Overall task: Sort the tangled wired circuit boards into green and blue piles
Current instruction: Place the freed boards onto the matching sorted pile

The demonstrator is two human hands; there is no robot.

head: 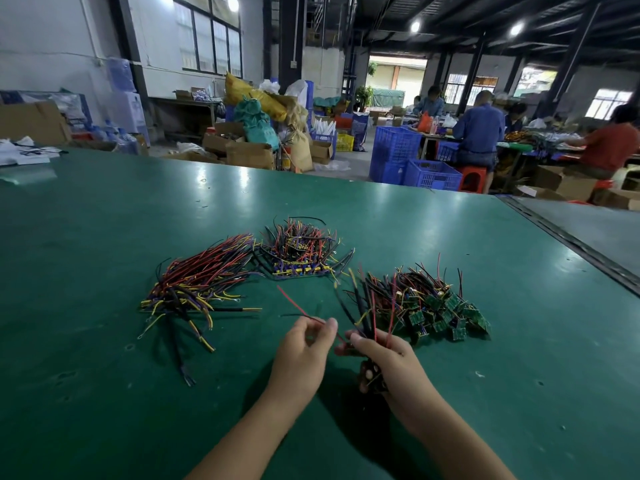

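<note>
- Green table (pixel 104 278): far edge runs across at 12 o'clock; the right edge, with a dark seam (pixel 571 244), slants away at 2 o'clock. Bare tabletop shows broadly from 7 to 9 o'clock and at 4 o'clock of the hands.
- Left hand (pixel 304 351): thumb and fingertips pinch a single red wire (pixel 298 304), whose free end rises toward 11 o'clock.
- Right hand (pixel 384 358): fingers curled tight round a held bundle (pixel 363 315) of wired boards, wires fanning up toward 12 o'clock; board colour inside the fist cannot be told.
- Green-board pile (pixel 440 306): at 2 o'clock, just beside the right hand, green boards spilling along its near right rim.
- Blue-board pile (pixel 298 258): at 12 o'clock, apart from the hands.
- Long-wire pile (pixel 201 282): at 10 o'clock, touching the blue-board pile; its boards are possibly blue, mostly hidden.
- Blue crates (pixel 415 161): on the floor beyond the far edge.
</note>
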